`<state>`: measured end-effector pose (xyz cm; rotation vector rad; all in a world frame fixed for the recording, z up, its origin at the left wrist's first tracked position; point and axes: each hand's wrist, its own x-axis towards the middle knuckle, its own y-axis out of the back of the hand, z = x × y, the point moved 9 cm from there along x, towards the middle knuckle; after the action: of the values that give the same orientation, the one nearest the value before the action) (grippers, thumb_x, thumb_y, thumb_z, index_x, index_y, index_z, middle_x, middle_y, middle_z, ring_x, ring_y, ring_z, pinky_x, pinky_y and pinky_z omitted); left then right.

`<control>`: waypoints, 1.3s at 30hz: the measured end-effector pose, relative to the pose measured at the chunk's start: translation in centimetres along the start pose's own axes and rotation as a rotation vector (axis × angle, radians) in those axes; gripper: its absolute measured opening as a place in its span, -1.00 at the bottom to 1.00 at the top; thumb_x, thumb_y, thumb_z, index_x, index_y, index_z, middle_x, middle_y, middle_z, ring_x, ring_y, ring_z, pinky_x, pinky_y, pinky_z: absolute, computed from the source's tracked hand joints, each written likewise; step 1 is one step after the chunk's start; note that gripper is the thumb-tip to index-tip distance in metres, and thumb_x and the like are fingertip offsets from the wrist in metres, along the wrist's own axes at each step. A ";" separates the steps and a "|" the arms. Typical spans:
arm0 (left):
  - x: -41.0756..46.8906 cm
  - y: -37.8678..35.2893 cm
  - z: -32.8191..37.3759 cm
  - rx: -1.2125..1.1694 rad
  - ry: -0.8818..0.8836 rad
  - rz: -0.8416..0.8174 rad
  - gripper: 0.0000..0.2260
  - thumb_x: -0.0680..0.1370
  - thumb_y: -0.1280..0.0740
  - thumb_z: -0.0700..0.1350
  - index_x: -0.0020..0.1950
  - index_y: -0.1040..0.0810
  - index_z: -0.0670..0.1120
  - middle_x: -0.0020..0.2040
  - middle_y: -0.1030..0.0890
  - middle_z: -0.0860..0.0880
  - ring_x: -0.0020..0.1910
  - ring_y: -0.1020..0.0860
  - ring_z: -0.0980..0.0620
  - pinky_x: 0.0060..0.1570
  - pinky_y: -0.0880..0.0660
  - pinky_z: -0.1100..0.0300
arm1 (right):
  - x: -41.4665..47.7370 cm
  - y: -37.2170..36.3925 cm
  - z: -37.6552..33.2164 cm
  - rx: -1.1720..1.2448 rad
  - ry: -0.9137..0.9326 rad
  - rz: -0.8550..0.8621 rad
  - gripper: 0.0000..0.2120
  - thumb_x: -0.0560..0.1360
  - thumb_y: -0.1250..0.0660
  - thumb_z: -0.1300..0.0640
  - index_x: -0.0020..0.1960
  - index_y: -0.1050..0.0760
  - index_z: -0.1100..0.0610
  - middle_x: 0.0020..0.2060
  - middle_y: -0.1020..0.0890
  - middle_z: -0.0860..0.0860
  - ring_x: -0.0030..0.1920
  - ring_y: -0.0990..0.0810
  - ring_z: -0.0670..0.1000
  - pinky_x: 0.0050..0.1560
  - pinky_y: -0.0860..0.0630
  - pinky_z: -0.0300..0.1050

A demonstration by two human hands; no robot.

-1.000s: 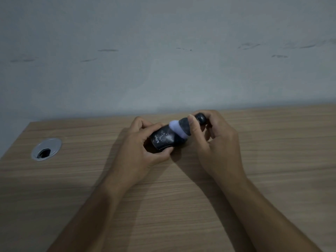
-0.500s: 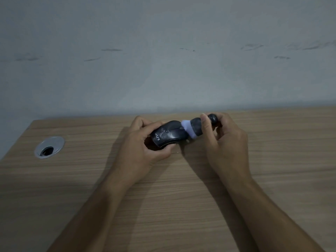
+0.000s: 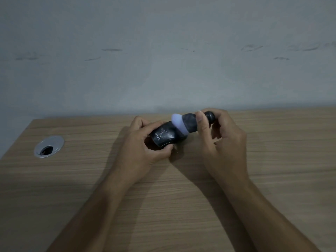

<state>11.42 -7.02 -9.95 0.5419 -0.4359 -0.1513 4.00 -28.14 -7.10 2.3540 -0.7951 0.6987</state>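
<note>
A black computer mouse [image 3: 164, 136] with white lettering is held just above the wooden desk [image 3: 163, 197], and my left hand [image 3: 143, 146] grips it from the left with curled fingers. My right hand [image 3: 221, 140] holds a dark brush-like tool [image 3: 190, 122] with a black knob handle and a pale lilac tip [image 3: 179, 122]. The lilac tip presses against the mouse's right end.
A round metal cable grommet [image 3: 48, 148] is set into the desk at the left. A grey scuffed wall [image 3: 163, 60] rises directly behind the desk's far edge. The desk's left corner lies near the grommet.
The right hand has shifted right and lifted the tool's tip a little higher on the mouse. The left hand keeps its grip in nearly the same place.
</note>
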 end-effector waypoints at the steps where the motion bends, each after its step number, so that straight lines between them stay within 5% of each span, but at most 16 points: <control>1: 0.0 0.0 -0.1 0.006 0.003 0.002 -0.46 0.40 -0.70 -0.09 0.38 -0.72 0.06 0.09 -0.51 -0.03 0.08 -0.59 0.05 0.15 -0.57 0.26 | -0.1 -0.4 -0.8 0.005 0.047 -0.025 -0.82 0.75 -0.40 0.06 0.07 -0.65 0.15 -0.21 -0.58 -0.13 -0.25 -0.50 -0.21 -0.15 -0.37 -0.40; 10: 0.0 0.2 -0.4 0.013 0.009 0.030 -0.50 0.37 -0.72 -0.06 0.30 -0.74 0.05 0.08 -0.51 -0.04 0.07 -0.57 0.08 0.08 -0.42 0.50 | 0.2 -0.2 0.7 -0.079 -0.030 -0.033 -0.83 0.76 -0.39 0.06 0.10 -0.65 0.16 -0.13 -0.62 -0.07 -0.21 -0.48 -0.26 -0.12 -0.34 -0.44; 16: 0.1 0.1 -1.3 -0.007 0.027 0.006 -0.48 0.35 -0.69 0.02 0.29 -0.71 0.12 0.10 -0.50 0.02 0.08 -0.59 0.09 0.06 -0.49 0.45 | -0.7 -2.2 -2.4 -0.066 0.165 -0.136 -0.80 0.76 -0.34 0.08 0.15 -0.63 0.21 -0.06 -0.62 -0.03 -0.17 -0.43 -0.14 -0.01 -0.34 -0.38; 21: 0.1 0.0 -1.2 -0.068 0.010 0.007 -0.48 0.35 -0.71 -0.01 0.27 -0.69 0.21 0.12 -0.52 -0.02 0.13 -0.62 0.00 0.19 -0.59 0.20 | 0.0 -1.4 0.3 -0.100 -0.011 -0.108 -0.84 0.75 -0.37 0.11 0.15 -0.63 0.21 -0.06 -0.64 0.00 -0.17 -0.48 -0.04 -0.03 -0.38 -0.19; 27: 0.3 -0.2 -1.6 0.010 0.022 -0.023 -0.43 0.32 -0.60 0.21 0.32 -0.68 0.16 0.11 -0.49 0.10 0.09 -0.59 0.15 0.06 -0.55 0.40 | -0.8 -2.4 -3.0 -0.052 0.181 -0.132 -0.79 0.76 -0.33 0.07 0.15 -0.62 0.22 -0.05 -0.62 0.02 -0.12 -0.49 -0.06 -0.02 -0.40 -0.27; 33: 0.1 0.1 -0.9 -0.050 0.014 0.014 -0.46 0.34 -0.66 0.03 0.30 -0.67 0.21 0.13 -0.50 0.02 0.13 -0.63 0.03 0.20 -0.65 0.13 | -0.2 -1.6 -0.2 -0.121 0.024 -0.079 -0.84 0.74 -0.39 0.11 0.13 -0.64 0.22 -0.07 -0.62 0.02 -0.16 -0.51 0.01 -0.06 -0.42 -0.12; 39: 0.0 0.3 -0.7 0.021 0.024 0.021 -0.49 0.37 -0.71 -0.01 0.31 -0.71 0.05 0.13 -0.53 0.04 0.08 -0.60 0.17 0.02 -0.52 0.48 | -1.1 -2.2 -3.8 -0.015 0.235 -0.114 -0.78 0.76 -0.34 0.08 0.14 -0.65 0.22 -0.06 -0.63 0.02 -0.11 -0.47 -0.09 0.02 -0.41 -0.29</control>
<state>11.77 -6.46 -10.32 0.5587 -0.4197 -0.1196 3.55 -23.79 -5.80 2.2314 -0.5573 0.8962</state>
